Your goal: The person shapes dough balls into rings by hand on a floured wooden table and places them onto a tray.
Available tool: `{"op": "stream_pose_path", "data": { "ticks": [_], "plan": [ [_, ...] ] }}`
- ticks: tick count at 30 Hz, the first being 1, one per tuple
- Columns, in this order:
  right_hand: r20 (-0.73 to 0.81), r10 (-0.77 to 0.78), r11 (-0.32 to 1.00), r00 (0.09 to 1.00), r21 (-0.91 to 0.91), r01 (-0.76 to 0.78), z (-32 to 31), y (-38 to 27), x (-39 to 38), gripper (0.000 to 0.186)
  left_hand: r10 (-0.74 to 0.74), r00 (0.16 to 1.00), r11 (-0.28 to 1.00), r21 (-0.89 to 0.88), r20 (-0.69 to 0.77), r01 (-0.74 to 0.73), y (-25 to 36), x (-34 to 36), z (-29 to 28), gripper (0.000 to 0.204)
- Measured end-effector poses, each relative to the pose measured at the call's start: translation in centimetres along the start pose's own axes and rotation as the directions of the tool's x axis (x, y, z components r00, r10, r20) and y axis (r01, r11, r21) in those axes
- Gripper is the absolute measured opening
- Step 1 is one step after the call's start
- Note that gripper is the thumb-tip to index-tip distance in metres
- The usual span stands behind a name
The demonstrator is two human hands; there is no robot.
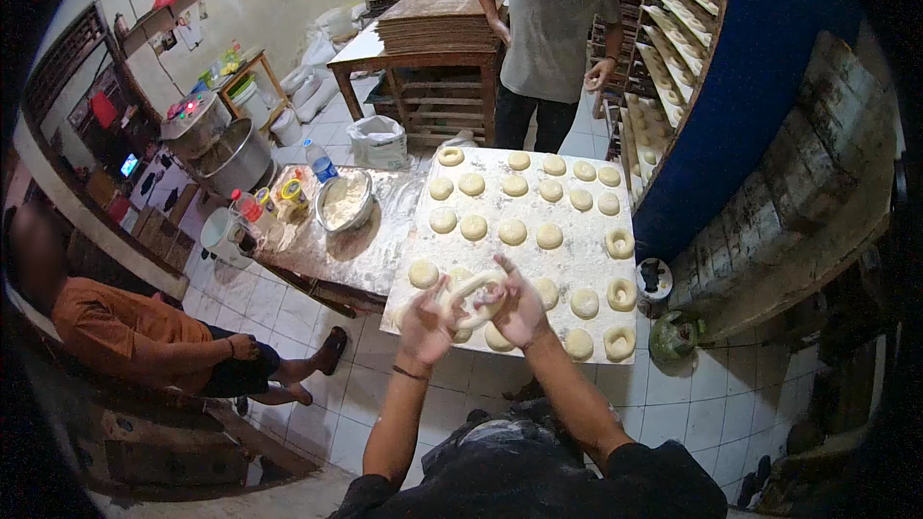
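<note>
Above the near part of a floured white board [583, 258], both my hands hold a ring of pale dough [463, 294]. My left hand [426, 329] grips its left side, and my right hand [522, 311] has the right side, with fingers curled into the hole. The ring looks stretched, and the fingers are slightly blurred. Rows of round dough pieces [512, 231] lie on the board. Several are shaped into rings, among them one dough ring [620, 243] along the right edge. Some pieces under my hands are partly hidden.
Left of the board, a floury table [380, 259] carries a metal bowl of flour [345, 202], a water bottle [320, 161] and small containers. A person in grey [558, 38] stands beyond the board; another in orange [135, 336] sits left. A green gas cylinder [673, 338] stands at the right.
</note>
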State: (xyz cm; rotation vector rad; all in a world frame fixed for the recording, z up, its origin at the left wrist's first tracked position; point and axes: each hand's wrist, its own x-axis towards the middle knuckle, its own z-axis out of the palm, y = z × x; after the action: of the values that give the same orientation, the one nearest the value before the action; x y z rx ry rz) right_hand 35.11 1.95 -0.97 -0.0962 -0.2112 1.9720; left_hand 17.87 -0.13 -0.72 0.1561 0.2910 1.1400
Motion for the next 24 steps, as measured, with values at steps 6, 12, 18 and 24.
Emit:
{"op": "stream_pose_path", "data": {
  "ticks": [6, 12, 18, 24],
  "plan": [
    [-0.159, 0.252, 0.935, 0.955, -0.215, -0.282, -1.1, -1.9, -1.5, 0.042, -0.169, 0.986, 0.971, 0.172, -0.009, 0.168, 0.5, 3.0, 2.7, 0.05],
    [-0.091, -0.07, 0.997, 0.993, -0.031, 0.067, -0.7, -9.2, -1.2, 0.055, -0.469, 0.883, 0.883, 0.033, 0.018, 0.468, -5.4, 5.4, 2.3, 0.04],
    [-0.312, -0.21, 0.975, 0.926, 0.006, 0.223, -2.1, -11.0, -1.5, 0.049, -0.222, 0.965, 0.972, -0.103, -0.141, 0.209, -7.0, 14.8, 5.9, 0.029],
    [-0.585, -0.342, 0.939, 0.736, -0.193, 0.283, -6.4, -15.2, -0.2, 0.016, -0.144, 0.954, 0.984, -0.142, -0.264, 0.109, -12.7, 18.9, 3.1, 0.025]
  ]
}}
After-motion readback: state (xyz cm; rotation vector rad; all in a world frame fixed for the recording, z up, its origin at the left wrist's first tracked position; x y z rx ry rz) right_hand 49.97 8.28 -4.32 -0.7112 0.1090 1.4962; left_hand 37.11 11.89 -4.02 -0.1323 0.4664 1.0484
